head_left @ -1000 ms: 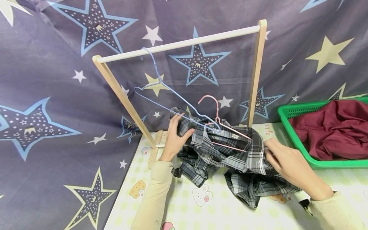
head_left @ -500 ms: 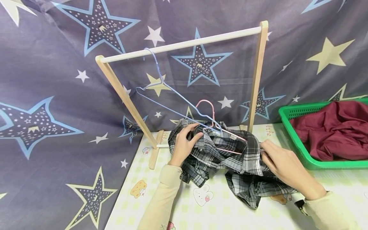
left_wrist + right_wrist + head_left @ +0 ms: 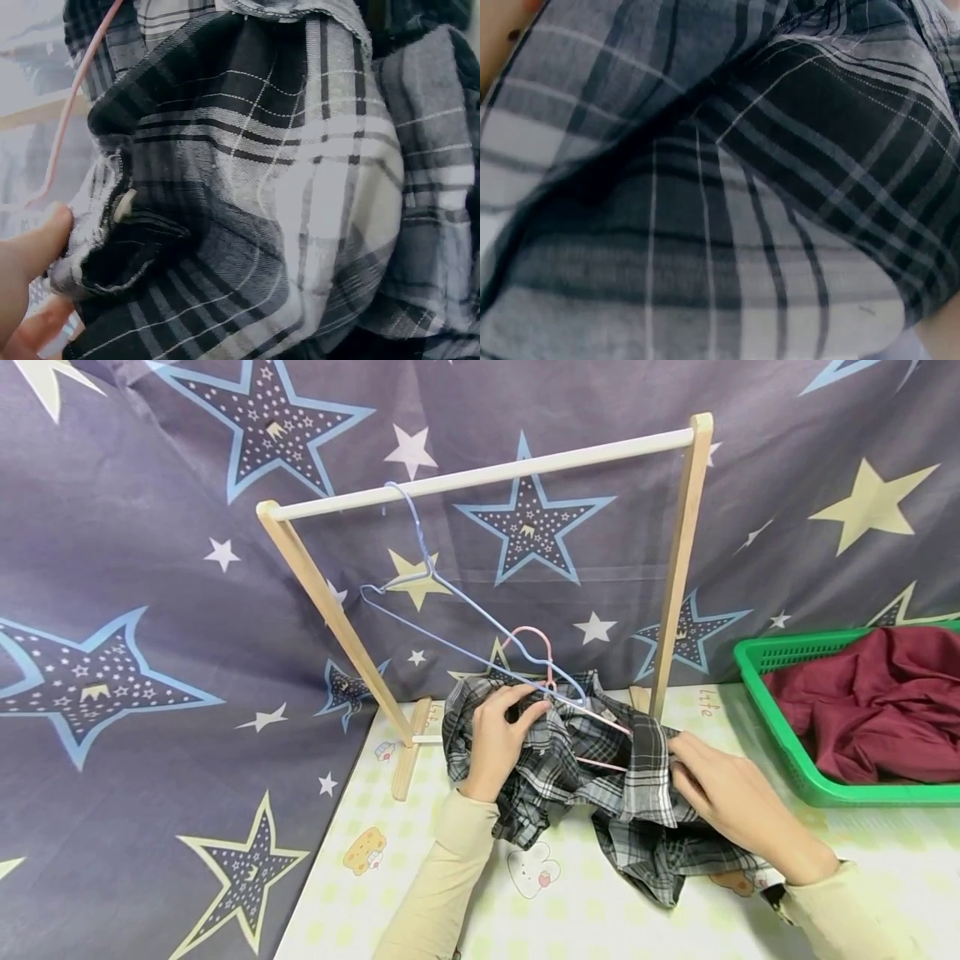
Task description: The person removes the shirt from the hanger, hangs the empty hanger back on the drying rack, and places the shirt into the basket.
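A grey and black plaid shirt (image 3: 558, 760) lies bunched on the table, its collar area facing up. Partly inside its neck opening sits a pink wire hanger (image 3: 604, 719), its hook up behind a blue hanger's lower end. My left hand (image 3: 497, 745) pinches the shirt edge near that hook; in the left wrist view, thumb and fingers hold the cloth beside a small pale button (image 3: 125, 205). At the right shoulder my right hand (image 3: 738, 797) grips the shirt, with fingertips hidden behind the fabric. Plaid cloth (image 3: 705, 225) fills most of the right wrist view.
A wooden rack with a white rail (image 3: 480, 475) stands at the back. The blue wire hanger (image 3: 480, 614) hangs from that rail and overlaps the shirt in view. On the right is a green basket (image 3: 783, 735) with dark red cloth (image 3: 885, 718). A star-patterned curtain hangs behind.
My left hand has moved right and slightly down along with the shirt's left side. The pink hanger's hook has shifted left and lower, and my right hand has moved slightly left.
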Motion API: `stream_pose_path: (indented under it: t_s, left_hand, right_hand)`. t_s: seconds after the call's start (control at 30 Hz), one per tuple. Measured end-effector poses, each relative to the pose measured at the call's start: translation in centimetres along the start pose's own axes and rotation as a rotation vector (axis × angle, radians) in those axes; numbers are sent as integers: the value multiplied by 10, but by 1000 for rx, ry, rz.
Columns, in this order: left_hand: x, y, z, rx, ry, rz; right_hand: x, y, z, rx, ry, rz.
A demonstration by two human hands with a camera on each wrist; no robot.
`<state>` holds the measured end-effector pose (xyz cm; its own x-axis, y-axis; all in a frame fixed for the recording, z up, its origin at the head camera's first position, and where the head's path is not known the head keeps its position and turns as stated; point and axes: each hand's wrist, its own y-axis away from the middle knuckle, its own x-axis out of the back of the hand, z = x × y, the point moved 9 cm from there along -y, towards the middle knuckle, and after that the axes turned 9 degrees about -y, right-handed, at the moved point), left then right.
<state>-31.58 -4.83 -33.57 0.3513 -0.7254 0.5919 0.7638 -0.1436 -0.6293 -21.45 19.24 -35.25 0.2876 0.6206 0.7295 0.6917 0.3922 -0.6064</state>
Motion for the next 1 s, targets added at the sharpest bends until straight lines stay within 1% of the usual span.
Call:
stream_pose_path:
  t_s: [0.13, 0.23, 0.3, 0.4, 0.5, 0.6, 0.7, 0.8, 0.9, 1.0]
  left_hand:
    - [0, 1, 8, -25, -89, 18]
    - [-1, 2, 10, -20, -139, 27]
    - [-1, 3, 11, -9, -151, 36]
    - [0, 5, 12, 2, -167, 62]
    - [-1, 5, 15, 1, -174, 76]
    - [-3, 6, 16, 2, -173, 76]
    - [-3, 7, 17, 3, -165, 76]
    - [-1, 8, 15, 15, -156, 77]
    - [2, 10, 13, 31, -146, 70]
    - [2, 12, 14, 28, -162, 62]
  right_hand:
    - [13, -6, 3, -72, -23, 5]
    - [25, -13, 3, -97, -30, 36]
    - [30, -19, -2, -79, -35, 60]
    - [33, -29, -14, -16, -49, 116]
    - [33, -36, -27, 30, -66, 177]
    - [28, -42, -36, 50, -68, 217]
    - [17, -48, -42, 57, -46, 188]
    - [2, -51, -44, 52, -3, 118]
    - [-11, -50, -42, 26, 43, 45]
    - [-17, -46, -39, 13, 78, 12]
